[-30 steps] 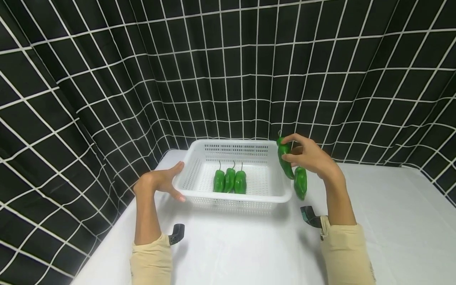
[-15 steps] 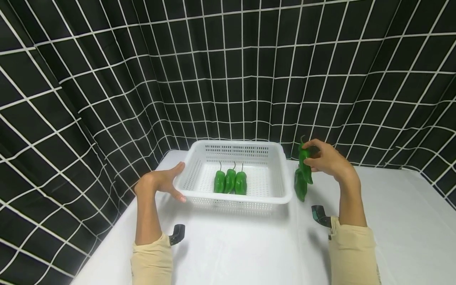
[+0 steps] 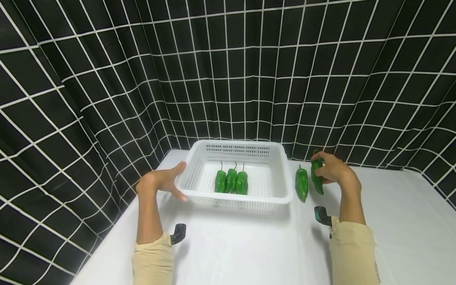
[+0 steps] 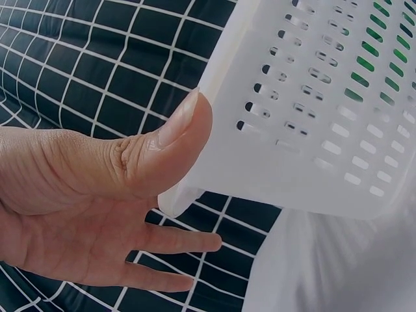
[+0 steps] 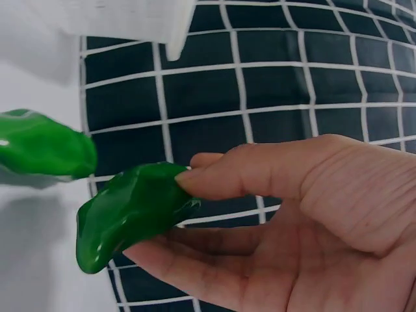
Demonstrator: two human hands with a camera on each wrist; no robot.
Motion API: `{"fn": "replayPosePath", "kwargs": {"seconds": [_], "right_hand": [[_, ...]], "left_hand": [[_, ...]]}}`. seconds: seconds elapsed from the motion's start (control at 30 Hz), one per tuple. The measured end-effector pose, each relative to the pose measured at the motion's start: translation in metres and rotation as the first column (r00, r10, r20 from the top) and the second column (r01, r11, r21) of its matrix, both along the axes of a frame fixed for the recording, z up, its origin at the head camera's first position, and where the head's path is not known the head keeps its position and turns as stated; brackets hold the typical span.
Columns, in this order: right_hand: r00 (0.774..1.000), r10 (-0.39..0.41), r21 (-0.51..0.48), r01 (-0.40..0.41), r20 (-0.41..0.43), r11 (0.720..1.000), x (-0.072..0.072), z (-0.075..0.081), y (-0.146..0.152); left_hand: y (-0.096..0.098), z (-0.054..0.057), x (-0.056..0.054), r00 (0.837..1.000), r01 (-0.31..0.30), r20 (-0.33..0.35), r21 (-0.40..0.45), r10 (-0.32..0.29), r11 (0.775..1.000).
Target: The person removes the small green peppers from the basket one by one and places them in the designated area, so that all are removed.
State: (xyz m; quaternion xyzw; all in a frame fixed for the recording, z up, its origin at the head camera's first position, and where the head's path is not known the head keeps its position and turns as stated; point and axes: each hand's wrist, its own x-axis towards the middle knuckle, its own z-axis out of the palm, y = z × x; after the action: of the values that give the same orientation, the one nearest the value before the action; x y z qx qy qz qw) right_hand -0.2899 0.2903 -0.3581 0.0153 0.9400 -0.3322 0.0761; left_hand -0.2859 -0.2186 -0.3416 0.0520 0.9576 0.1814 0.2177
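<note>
A white perforated plastic basket (image 3: pixel 231 194) stands on the white table, with 3 green peppers (image 3: pixel 230 181) side by side inside, stems pointing away. At its left end is my left hand (image 3: pixel 160 181), fingers extended; the left wrist view shows the thumb (image 4: pixel 185 123) against the basket's rim. To the right of the basket, my right hand (image 3: pixel 335 170) pinches a green pepper (image 3: pixel 316 178) between thumb and fingers near its stem end. In the right wrist view this pepper (image 5: pixel 133 211) points its tip toward the table. Another green pepper (image 3: pixel 301 184) lies between it and the basket.
A black cloth with a white grid (image 3: pixel 246 79) hangs behind and to the left of the table. The white tabletop (image 3: pixel 249 245) extends in front of the basket and off to the right. Black wrist cameras (image 3: pixel 178 233) stick out from both sleeves.
My right hand has carried its pepper rightward from over the basket's right rim, past the lying pepper, and lowered it beside that one. The left hand stays at the basket.
</note>
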Motion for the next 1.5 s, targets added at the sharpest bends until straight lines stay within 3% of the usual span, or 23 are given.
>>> {"fn": "replayPosePath", "kwargs": {"seconds": [0.57, 0.97, 1.2, 1.5], "right_hand": [[0.986, 0.006, -0.007, -0.005, 0.167, 1.000, -0.016, -0.032, 0.006], [0.983, -0.065, 0.000, 0.066, 0.172, 0.998, -0.011, -0.031, 0.010], [0.980, -0.073, 0.029, 0.069, 0.185, 0.997, -0.009, -0.025, 0.010], [0.974, -0.094, -0.003, 0.097, 0.208, 0.995, -0.006, -0.028, 0.008]], "left_hand": [[0.001, 0.000, 0.000, 1.000, 0.016, -0.005, 0.018, -0.016, 1.000], [0.001, 0.001, 0.000, 1.000, 0.015, -0.009, 0.010, -0.015, 1.000], [0.001, 0.001, -0.001, 1.000, 0.003, -0.011, 0.013, -0.003, 1.000], [0.000, -0.001, -0.001, 1.000, 0.001, 0.000, 0.010, -0.001, 1.000]]}}
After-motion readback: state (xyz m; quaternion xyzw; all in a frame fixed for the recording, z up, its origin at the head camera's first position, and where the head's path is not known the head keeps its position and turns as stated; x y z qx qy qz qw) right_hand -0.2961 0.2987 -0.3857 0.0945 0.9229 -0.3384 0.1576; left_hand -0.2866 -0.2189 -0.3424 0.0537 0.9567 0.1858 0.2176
